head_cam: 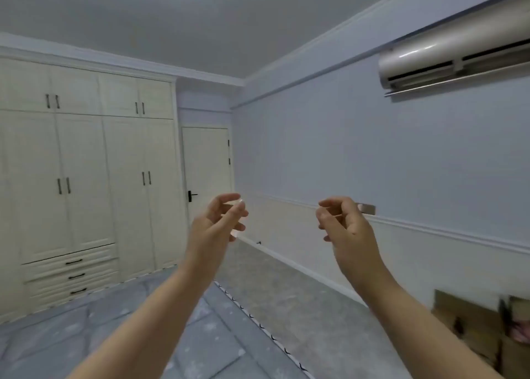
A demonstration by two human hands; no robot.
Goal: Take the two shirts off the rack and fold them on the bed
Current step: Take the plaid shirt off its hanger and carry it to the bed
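Note:
Both my hands are raised in front of me at about chest height, apart from each other and holding nothing. My left hand [219, 224] has its fingers loosely curled, palm turned inward. My right hand [345, 224] mirrors it, fingers loosely bent toward the left hand. Below them lies the bed [120, 330] with a blue-grey patterned cover, filling the lower left. No shirt and no rack appear in this view.
A cream wardrobe [86, 178] with drawers fills the left wall, a closed door [205, 172] stands beside it. An air conditioner [456, 54] hangs on the right wall. Cardboard boxes [481, 330] sit at the lower right. Grey floor [301, 307] runs between bed and wall.

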